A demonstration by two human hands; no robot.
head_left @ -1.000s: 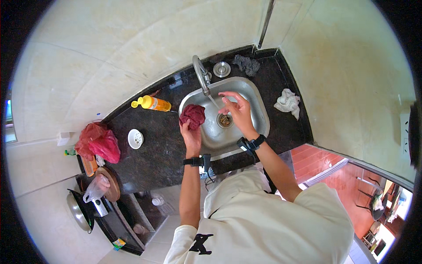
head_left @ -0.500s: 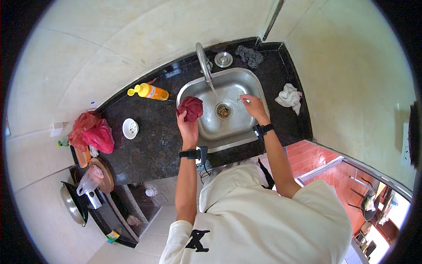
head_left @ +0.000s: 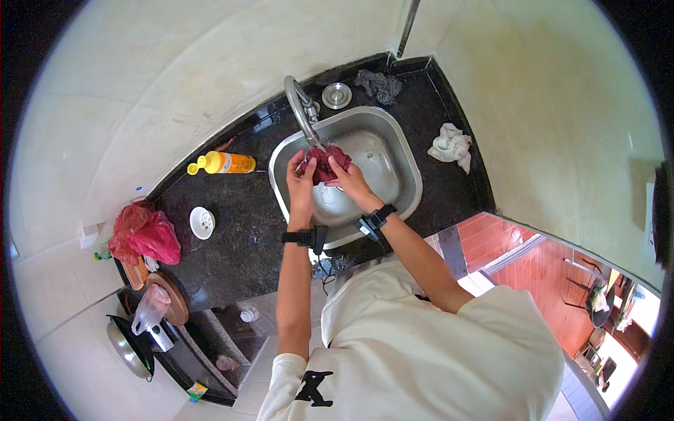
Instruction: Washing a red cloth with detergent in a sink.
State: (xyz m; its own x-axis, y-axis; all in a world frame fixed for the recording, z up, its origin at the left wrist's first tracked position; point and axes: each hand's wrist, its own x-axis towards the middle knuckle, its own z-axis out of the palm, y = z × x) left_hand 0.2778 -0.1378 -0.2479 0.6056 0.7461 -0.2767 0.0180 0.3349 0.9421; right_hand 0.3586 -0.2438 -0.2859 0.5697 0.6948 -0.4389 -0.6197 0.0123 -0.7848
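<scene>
A crumpled dark red cloth [head_left: 330,161] is held between both hands, over the steel sink [head_left: 415,179] and right under the spout of the curved faucet [head_left: 298,109]. Water from the spout meets the cloth. On its left side, my left hand [head_left: 300,181] grips it with bent fingers. From the right and near side, my right hand [head_left: 353,184] presses its fingers on it. The cloth and hands cover the sink drain. Small scraps lie on the sink's far inner wall.
Left of the sink lies a yellow squeeze bottle [head_left: 230,163], with a small white bowl [head_left: 202,222] nearer me. Red plastic bags [head_left: 151,238] sit far left. Behind the sink are a round metal stopper [head_left: 336,95] and a dark scrubber [head_left: 379,86]; a white rag [head_left: 451,147] lies right.
My right hand has moved left from the sink's right side onto the cloth. My left hand has brought the cloth under the spout. The view has shifted slightly.
</scene>
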